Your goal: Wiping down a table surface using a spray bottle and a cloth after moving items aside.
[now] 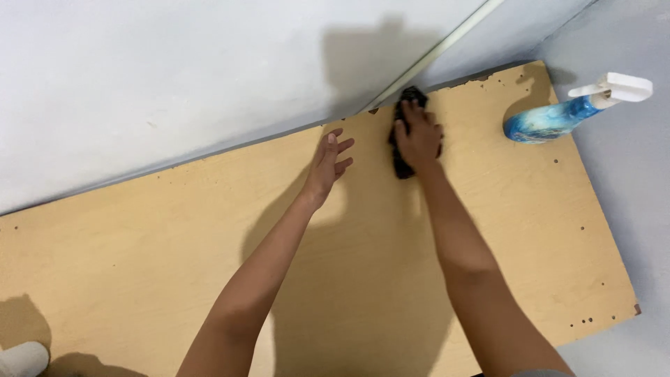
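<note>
A black cloth (405, 132) lies bunched under the right hand (419, 136), whose fingers press flat on it near the far edge of the wooden board (174, 251). The left hand (328, 164) rests beside it, fingers slightly spread, holding nothing. Beyond the right fingers stands a blue spray bottle (558, 117).
</note>
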